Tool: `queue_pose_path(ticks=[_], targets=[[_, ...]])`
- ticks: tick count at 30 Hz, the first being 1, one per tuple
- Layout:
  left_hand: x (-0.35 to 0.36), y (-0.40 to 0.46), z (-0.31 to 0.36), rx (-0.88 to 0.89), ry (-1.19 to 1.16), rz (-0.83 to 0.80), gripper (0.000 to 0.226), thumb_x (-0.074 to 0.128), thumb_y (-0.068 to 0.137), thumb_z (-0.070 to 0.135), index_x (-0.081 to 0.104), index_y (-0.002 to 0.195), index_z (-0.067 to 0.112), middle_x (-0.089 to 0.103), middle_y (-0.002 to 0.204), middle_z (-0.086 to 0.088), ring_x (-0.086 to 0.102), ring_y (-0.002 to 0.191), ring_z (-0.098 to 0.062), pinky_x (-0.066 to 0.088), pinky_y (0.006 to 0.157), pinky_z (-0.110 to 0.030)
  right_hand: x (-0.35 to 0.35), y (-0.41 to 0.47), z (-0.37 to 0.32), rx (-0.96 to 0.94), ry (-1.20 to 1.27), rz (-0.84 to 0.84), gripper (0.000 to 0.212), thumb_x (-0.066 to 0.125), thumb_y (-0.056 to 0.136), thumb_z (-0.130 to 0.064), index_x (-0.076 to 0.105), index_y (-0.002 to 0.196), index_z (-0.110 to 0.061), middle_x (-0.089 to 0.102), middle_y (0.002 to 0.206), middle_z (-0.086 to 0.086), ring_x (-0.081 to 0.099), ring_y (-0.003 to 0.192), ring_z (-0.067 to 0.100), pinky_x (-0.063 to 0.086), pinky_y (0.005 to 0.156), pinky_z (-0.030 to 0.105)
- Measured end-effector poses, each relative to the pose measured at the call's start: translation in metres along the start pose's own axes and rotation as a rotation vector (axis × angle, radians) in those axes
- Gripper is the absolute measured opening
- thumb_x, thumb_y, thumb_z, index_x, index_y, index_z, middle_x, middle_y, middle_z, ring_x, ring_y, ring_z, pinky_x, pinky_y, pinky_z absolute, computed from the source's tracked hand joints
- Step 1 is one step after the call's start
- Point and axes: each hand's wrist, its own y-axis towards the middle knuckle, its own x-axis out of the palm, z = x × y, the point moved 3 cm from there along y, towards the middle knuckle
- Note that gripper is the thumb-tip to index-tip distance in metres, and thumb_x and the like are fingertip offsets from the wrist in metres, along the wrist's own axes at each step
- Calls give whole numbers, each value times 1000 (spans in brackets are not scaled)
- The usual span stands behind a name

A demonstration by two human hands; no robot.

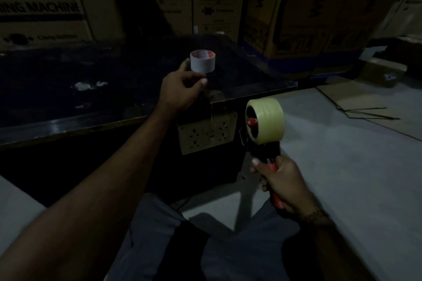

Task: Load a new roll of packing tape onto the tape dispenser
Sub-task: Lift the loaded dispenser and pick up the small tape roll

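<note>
Item: empty cardboard tape core, pale grey, reddish print inside, upright on the dark counter near its corner. Your left hand sits against its near side, fingers loosely curled, thumb touching the wall; whether it grips is unclear. Leave the core standing well back from the edge.

Item: tape dispenser, red handle, black frame. Your right hand is wrapped fully round the handle, off the counter, above the floor.

Item: packing tape roll, yellowish, full, seated on the red hub. Next, press it flush and thread the free end.
</note>
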Motion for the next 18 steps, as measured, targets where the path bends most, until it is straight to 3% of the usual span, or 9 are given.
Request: queue_pose_path(ticks=[2, 3, 5, 7, 10, 12, 16, 18], targets=[[-6, -5, 6, -5, -51, 28, 33, 71, 100, 26, 76, 131, 14, 39, 169, -11, 43, 150, -12, 30, 84, 10, -9, -3, -17, -26, -37, 51, 22, 78, 94, -26, 72, 88, -6, 78, 77, 17, 63, 51, 19, 50, 47, 29], [-8, -5, 10, 0, -59, 24, 33, 71, 100, 25, 76, 131, 14, 41, 168, -10, 44, 148, -10, 33, 86, 9, -14, -4, -25, -41, -64, 80, 25, 79, 93, -30, 73, 88, -6, 77, 73, 16, 65, 50, 20, 51, 47, 28], [-10, -6, 16, 10, -73, 24, 31, 72, 100, 25, 77, 129, 15, 47, 165, -10, 46, 150, -14, 44, 102, -6, -22, -6, -41, -58, -142, 114, 28, 81, 90, -40, 77, 89, -12, 77, 65, 11, 72, 54, 22, 58, 51, 32], [-12, -4, 19, 7, -119, 50, 30, 73, 99, 28, 78, 127, 17, 54, 160, -8, 51, 147, -16, 46, 104, -18, -28, -7, -58, -71, -159, 126, 27, 81, 89, -40, 79, 92, -14, 79, 68, 10, 78, 61, 23, 65, 58, 37], [-15, -5, 25, 4, -192, 108, 25, 73, 99, 28, 79, 122, 19, 70, 136, 6, 66, 115, 4, 55, 103, -26, -36, -6, -81, -110, -181, 159, 32, 81, 89, -37, 79, 89, -5, 79, 73, 13, 79, 63, 21, 67, 64, 39], [-16, -6, 31, 8, -227, 120, 23, 73, 99, 26, 80, 120, 21, 70, 117, 12, 64, 94, 13, 60, 96, -27, -41, -7, -95, -124, -201, 179, 37, 78, 91, -39, 79, 82, -3, 78, 71, 17, 74, 58, 21, 64, 62, 41], [-15, -8, 39, 10, -236, 119, 20, 72, 99, 32, 81, 116, 26, 80, 114, 2, 74, 103, -7, 63, 93, -34, -51, -7, -116, -187, -269, 229, 42, 74, 93, -46, 79, 75, -9, 77, 67, 13, 69, 54, 20, 62, 59, 38], [-14, -7, 43, -7, -232, 97, 21, 72, 99, 33, 81, 117, 27, 78, 118, 1, 72, 106, -8, 62, 92, -31, -53, -3, -130, -209, -249, 205, 39, 74, 93, -47, 80, 78, -11, 79, 69, 9, 70, 58, 22, 63, 63, 41]])
